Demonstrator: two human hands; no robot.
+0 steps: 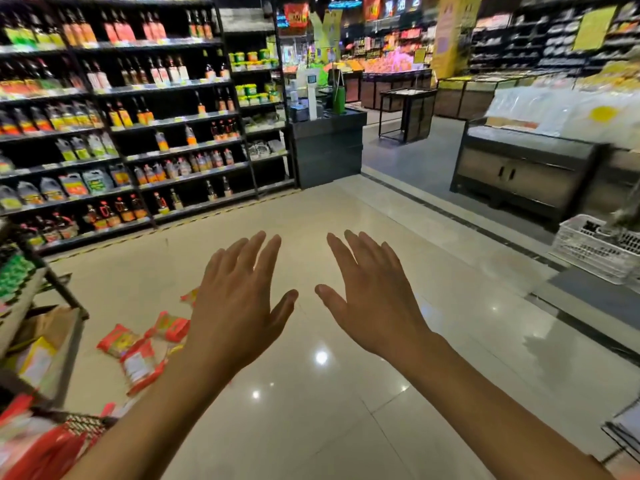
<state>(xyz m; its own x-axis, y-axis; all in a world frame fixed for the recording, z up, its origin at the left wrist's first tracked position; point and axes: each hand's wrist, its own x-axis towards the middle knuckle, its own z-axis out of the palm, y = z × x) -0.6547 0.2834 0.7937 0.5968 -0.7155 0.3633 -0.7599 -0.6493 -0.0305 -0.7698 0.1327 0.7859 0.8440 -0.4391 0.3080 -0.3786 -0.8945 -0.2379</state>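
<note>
My left hand [239, 299] and my right hand [370, 299] are stretched out side by side in front of me, backs up, above a shiny tiled shop floor. Fingers of both are straight and spread, and neither holds anything. Their thumbs point toward each other with a small gap between them. Several red and orange snack packets [138, 351] lie scattered on the floor, low and to the left of my left hand.
Tall shelves of bottles [121, 133] line the left side. A low rack [41, 341] with packets stands at the near left. A dark counter [325, 147] is ahead, a display cabinet [519, 168] and a white plastic crate [595, 251] on the right.
</note>
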